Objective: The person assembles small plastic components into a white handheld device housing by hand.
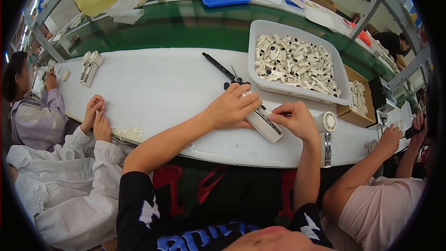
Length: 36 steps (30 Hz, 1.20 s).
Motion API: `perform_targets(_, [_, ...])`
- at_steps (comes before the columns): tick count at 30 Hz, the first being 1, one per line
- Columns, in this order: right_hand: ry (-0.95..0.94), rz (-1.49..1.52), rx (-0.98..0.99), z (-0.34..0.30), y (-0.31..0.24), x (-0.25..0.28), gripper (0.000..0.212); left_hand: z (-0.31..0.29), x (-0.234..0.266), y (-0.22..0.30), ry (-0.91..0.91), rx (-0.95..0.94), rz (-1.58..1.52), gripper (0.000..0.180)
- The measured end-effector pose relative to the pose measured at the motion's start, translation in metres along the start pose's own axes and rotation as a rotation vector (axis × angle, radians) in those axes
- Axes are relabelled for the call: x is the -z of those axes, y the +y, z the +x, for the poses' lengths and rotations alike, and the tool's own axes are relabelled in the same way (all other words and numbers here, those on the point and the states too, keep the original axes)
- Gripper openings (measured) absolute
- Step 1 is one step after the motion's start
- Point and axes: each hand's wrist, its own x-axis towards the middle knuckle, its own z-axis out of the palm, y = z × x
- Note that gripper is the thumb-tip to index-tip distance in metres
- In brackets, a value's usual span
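Note:
A long white plastic housing (264, 124) with a dark slot along its upper face lies tilted over the white table. My left hand (234, 107) is closed round its far part, and the fingers cover that end. My right hand (295, 118) pinches with thumb and forefinger at the slot's right side; whatever is between those fingertips is too small to make out. Just beyond my left hand lie several small black round parts (237, 82) and a black pen-shaped tool (218, 66). To the right of my right hand lies a similar white unit (328, 132) with a round head.
A translucent bin (260, 81) full of small white parts stands at the back right, beside a cardboard box (344, 113) of white pieces. More white units (90, 67) lie at the left. Co-workers' hands (96, 118) are on the left and right (390, 139). Behind runs a green belt (186, 25).

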Motion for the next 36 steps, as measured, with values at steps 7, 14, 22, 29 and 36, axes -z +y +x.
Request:
perform_targets(7, [-0.009,0.008,0.001,0.005,0.0,-0.005,0.025,0.0,-0.001,-0.001,0.003,-0.011,0.003,0.067])
perform_targets(14, [0.263,-0.219,0.266,-0.023,0.008,-0.036,0.041,0.0,-0.001,-0.002,-0.045,0.052,-0.022,0.066])
perform_targets(22, [0.298,-0.511,0.428,-0.025,0.023,-0.043,0.056,0.006,0.0,0.0,-0.071,0.106,-0.032,0.066])
perform_targets(29, [0.262,-0.55,0.474,-0.018,0.026,-0.045,0.051,0.006,0.001,-0.002,-0.069,0.082,-0.013,0.066])
perform_targets(36, [0.154,-0.535,0.408,-0.008,0.009,-0.047,0.043,0.004,0.005,0.002,-0.119,0.037,0.015,0.065])
